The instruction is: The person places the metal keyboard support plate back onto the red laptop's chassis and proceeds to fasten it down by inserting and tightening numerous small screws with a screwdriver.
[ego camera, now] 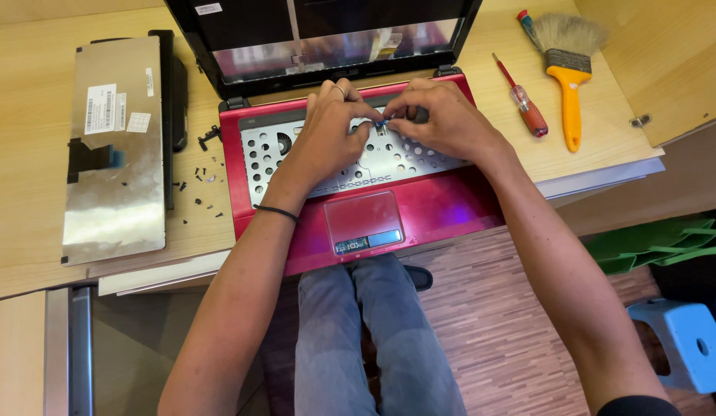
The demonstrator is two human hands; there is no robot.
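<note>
Above my denim-clad knees [373, 331], my left hand [327, 139] and right hand [443, 119] pinch a small blue tab [382, 122] over the laptop's [435, 212] perforated metal plate [335, 166].

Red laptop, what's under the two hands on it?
Under the left hand and right hand on the red laptop: a perforated metal plate and small blue tab. Beneath the palms is hidden.

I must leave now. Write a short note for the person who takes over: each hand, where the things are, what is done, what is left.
Left hand and right hand: both pinch a small blue cable end on the red laptop.
Done: keyboard is out, face down at left; loose screws beside it.
Screwdriver and brush lie at right.
Left: the bare metal tray is still in place.
</note>
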